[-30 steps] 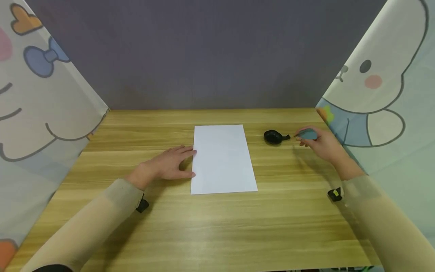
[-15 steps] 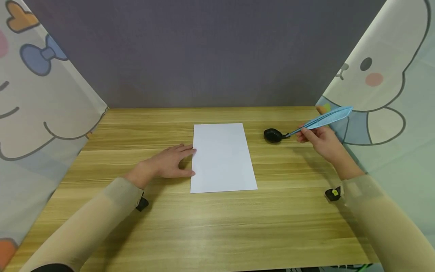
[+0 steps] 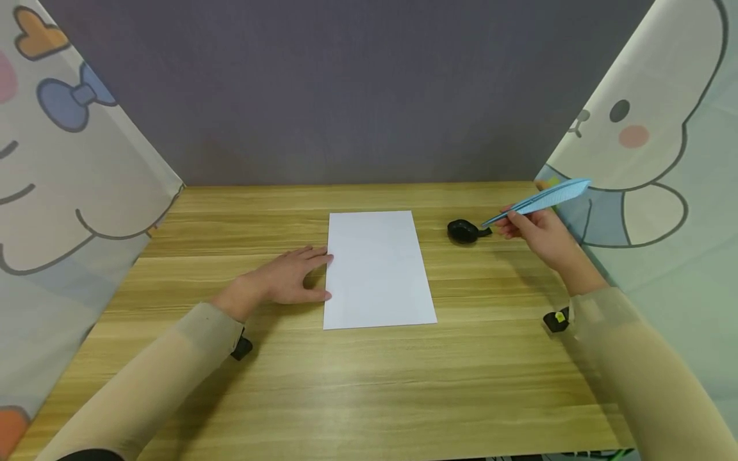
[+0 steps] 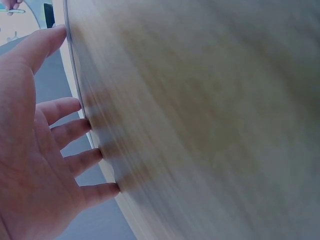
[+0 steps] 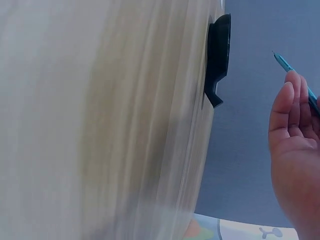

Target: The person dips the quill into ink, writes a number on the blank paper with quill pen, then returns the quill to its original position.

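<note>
A blue feather-shaped pen [image 3: 553, 195] slants up to the right, pinched between thumb and fingers of my right hand [image 3: 542, 240]. In the right wrist view the pen [image 5: 284, 62] has its point clear of the table, apart from the black pen holder [image 5: 218, 55]. That holder [image 3: 462, 231] is a rounded base with a short spout, lying just left of the pen's tip. My left hand [image 3: 288, 278] rests with spread fingers at the left edge of a blank white sheet of paper [image 3: 377, 269]. The left wrist view has its straight fingertips [image 4: 102, 192] touching down.
The wood-grain table [image 3: 369, 390] carries the paper near its middle. Behind it stands a dark grey panel [image 3: 357, 96]. Cartoon-printed cloths hang at the left [image 3: 75, 173] and right [image 3: 663, 192].
My right hand has turned the feather pen from pointing at the camera to slanting sideways. Its tip, at the holder's spout half a second ago, is now slightly higher. The left hand stays put.
</note>
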Available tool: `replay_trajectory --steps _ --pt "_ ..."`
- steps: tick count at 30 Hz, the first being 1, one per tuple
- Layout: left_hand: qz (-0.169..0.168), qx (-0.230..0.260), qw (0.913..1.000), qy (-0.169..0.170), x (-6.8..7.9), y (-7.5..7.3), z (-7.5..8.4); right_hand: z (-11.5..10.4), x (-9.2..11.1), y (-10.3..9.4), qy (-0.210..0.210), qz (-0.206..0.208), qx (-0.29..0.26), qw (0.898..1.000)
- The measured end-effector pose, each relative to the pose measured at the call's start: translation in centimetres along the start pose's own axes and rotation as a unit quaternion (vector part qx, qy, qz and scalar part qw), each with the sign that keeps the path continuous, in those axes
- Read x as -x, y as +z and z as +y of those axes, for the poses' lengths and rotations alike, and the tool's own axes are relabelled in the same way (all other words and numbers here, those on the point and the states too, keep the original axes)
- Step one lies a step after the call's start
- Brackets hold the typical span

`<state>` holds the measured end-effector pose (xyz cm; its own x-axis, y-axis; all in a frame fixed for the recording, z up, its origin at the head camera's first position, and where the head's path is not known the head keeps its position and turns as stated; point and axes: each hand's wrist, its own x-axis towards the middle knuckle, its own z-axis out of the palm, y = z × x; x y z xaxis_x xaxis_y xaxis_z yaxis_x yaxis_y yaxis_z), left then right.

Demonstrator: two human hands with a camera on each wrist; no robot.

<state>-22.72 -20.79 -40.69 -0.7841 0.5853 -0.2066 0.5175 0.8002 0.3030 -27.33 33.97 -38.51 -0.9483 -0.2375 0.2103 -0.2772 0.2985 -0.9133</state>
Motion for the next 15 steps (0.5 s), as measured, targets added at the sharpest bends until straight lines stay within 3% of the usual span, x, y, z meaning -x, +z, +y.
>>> replay_trajectory --steps 6,15 --pt "-0.002 0.003 1.0000 -0.002 0.1 0.1 0.0 -0.1 -0.8 0.5 0.043 0.016 0.035 0.998" --pt "-0.001 0.002 1.0000 -0.002 -0.1 0.1 -0.1 0.2 -2.2 1.4 0.055 -0.004 0.052 0.997"
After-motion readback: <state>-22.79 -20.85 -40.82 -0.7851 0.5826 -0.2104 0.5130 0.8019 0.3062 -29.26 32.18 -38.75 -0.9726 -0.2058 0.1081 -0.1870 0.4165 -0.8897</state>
